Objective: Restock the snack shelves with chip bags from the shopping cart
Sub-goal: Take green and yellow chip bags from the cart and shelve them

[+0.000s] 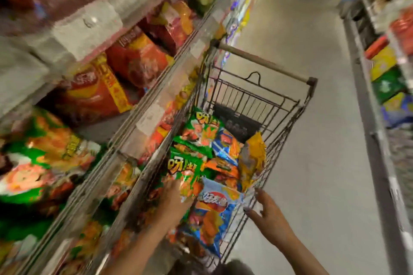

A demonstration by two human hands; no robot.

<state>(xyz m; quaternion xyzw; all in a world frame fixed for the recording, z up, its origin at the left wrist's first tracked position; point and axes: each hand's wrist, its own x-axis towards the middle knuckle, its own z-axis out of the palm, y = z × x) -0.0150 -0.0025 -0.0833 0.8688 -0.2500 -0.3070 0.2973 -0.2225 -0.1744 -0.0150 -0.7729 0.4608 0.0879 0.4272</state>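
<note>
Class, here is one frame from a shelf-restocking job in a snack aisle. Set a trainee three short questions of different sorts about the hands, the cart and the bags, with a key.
1. True or false: the right hand holds a bag.
2. Multiple choice: the left hand reaches onto which bag in the cart? A) the yellow bag B) a green bag C) a red bag on the shelf
3. Fill in: the big bag nearest the person, between the hands, is mostly ____.

Key: 1 false, it is open and empty by the cart's rim; 2 B; 3 blue.
</note>
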